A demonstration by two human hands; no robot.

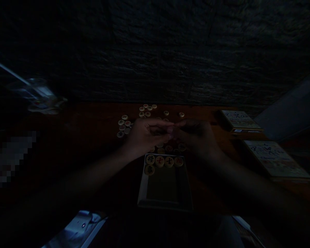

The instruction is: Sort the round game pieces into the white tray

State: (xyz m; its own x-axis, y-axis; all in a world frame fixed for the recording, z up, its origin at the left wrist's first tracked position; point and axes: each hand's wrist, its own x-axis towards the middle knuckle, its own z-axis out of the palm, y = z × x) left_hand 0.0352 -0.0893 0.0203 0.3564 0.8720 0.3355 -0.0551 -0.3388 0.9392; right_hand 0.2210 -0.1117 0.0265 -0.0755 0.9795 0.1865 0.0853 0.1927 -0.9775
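Fingertips of my left hand [148,134] and my right hand [198,136] meet in a pinch above the table. Anything between them is too dark and small to make out. Just below lies an open shallow box [142,191], with several round Chinese chess pieces [159,161] lined along its far side. A single black-marked piece [149,169] starts a second row at the box's left. More loose pieces [168,148] lie between the box and my hands, partly covered by them.
Several scattered chess pieces [124,117] lie on the wooden table [93,120] beyond my left hand. Two flat printed boxes [239,119] rest at the right. A clear object [42,96] stands at the far left, and a dark stone wall [155,62] rises behind.
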